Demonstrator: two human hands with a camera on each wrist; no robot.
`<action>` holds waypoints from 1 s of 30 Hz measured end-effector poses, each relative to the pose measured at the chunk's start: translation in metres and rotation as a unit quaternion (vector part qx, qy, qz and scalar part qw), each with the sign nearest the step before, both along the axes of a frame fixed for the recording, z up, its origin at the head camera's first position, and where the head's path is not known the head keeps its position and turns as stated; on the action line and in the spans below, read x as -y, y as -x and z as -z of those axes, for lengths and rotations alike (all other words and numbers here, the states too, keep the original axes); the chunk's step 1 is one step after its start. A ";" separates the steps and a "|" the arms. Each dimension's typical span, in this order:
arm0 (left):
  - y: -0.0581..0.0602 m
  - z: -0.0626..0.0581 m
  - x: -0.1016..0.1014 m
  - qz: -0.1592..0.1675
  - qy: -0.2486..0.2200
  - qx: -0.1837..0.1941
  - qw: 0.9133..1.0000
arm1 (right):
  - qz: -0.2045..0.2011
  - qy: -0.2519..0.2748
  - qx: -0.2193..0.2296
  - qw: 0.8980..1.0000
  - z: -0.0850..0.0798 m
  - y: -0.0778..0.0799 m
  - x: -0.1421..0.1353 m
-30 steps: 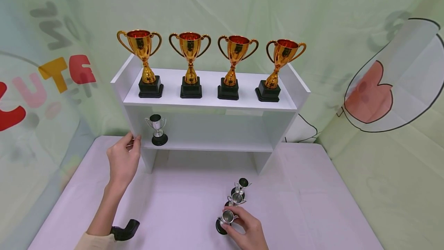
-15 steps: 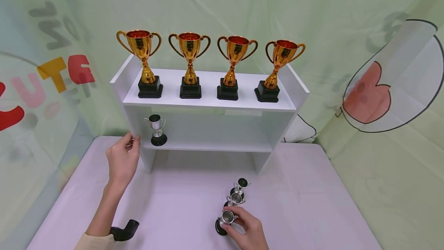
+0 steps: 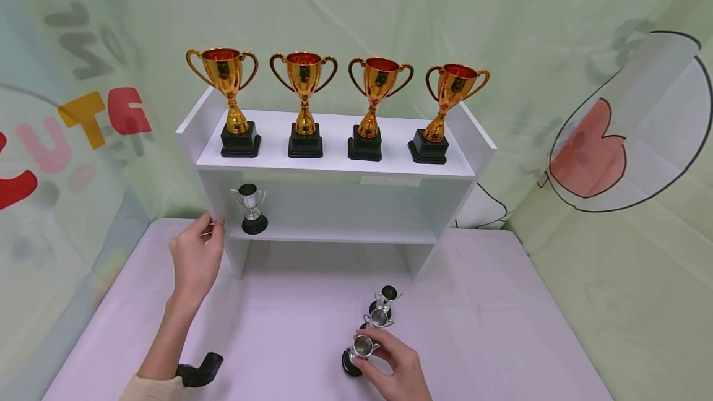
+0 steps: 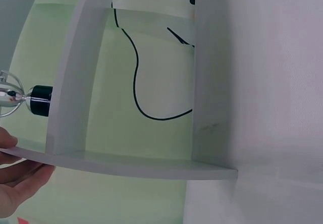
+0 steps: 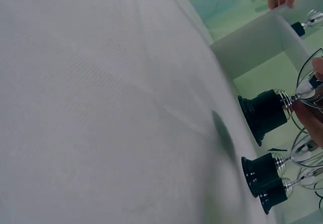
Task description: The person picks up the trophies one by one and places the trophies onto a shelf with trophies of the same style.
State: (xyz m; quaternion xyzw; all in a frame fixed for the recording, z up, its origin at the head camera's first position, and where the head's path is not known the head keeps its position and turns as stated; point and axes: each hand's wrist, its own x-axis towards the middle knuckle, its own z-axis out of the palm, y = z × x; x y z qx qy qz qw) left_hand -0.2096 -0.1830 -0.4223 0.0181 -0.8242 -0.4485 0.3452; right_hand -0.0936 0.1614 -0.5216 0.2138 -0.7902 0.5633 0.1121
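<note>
My right hand (image 3: 397,364) pinches a small silver trophy cup (image 3: 362,346) by its cup between thumb and fingers. Its black base (image 5: 265,114) shows below the fingers in the right wrist view, close over the table, with a dark shadow beside it. Just behind stand two matching silver trophies, one nearer (image 3: 379,319) and one farther (image 3: 388,294). At the left, my left hand (image 3: 197,255) grips the front edge of the white shelf's side panel (image 4: 126,169), fingers on both faces. Beside that hand, another silver trophy (image 3: 253,209) stands upright on the middle shelf board.
Several large gold trophies (image 3: 303,98) on black bases line the top of the white shelf unit (image 3: 340,169). The unit stands at the back of a table with a pale cloth (image 3: 501,327). Printed curtains (image 3: 601,277) enclose the sides; a dark cable (image 3: 496,203) runs behind at right.
The trophy in my right hand has shifted slightly left, away from the two behind it. My left hand has stayed on the shelf's side panel.
</note>
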 end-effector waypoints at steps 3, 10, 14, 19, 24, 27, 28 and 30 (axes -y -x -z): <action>0.001 0.001 0.000 -0.001 0.003 0.000 1.000 | -0.006 -0.006 -0.008 1.000 -0.005 0.001 0.002; 0.002 0.002 -0.001 -0.002 0.007 0.002 1.000 | -0.033 0.006 -0.048 0.998 -0.011 0.004 0.005; 0.000 0.002 0.000 0.003 0.004 0.002 1.000 | -0.037 0.002 -0.057 0.998 -0.016 0.006 0.006; 0.000 0.001 0.001 0.002 0.001 -0.006 1.000 | -0.052 -0.006 -0.039 0.998 -0.027 0.009 0.008; 0.000 0.001 0.001 0.003 0.000 -0.004 1.000 | -0.079 0.019 -0.020 0.997 -0.040 0.015 0.011; 0.001 0.001 0.001 0.003 -0.001 -0.003 1.000 | -0.088 0.032 -0.011 0.996 -0.047 0.020 0.013; 0.001 0.001 0.001 0.003 -0.001 -0.003 1.000 | -0.089 0.035 -0.007 0.995 -0.049 0.021 0.013; 0.001 0.001 0.001 0.003 0.001 -0.003 1.000 | -0.094 0.036 -0.018 0.995 -0.053 0.025 0.014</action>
